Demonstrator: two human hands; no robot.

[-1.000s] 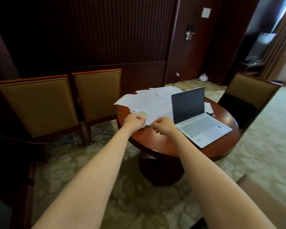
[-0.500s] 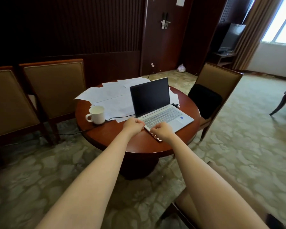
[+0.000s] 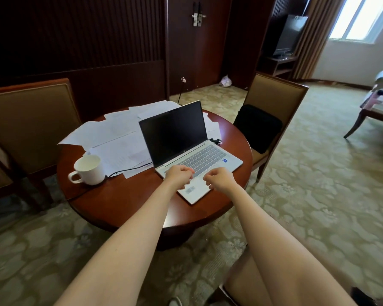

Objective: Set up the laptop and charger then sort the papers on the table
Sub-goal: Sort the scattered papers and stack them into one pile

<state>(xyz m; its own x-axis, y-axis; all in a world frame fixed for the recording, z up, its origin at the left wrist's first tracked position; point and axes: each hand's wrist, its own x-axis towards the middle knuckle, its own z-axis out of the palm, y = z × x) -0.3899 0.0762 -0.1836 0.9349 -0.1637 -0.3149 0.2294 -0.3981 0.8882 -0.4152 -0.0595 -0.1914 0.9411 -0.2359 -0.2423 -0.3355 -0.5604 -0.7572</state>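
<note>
Wood rnd table [image 3: 119,206] on patterned carpet [image 3: 318,173].

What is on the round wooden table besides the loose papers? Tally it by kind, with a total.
Open silver laptop, dark screen: 1
White ceramic mug: 1
Black cable stretches, one on each side of the laptop: 2
Total: 4
</note>
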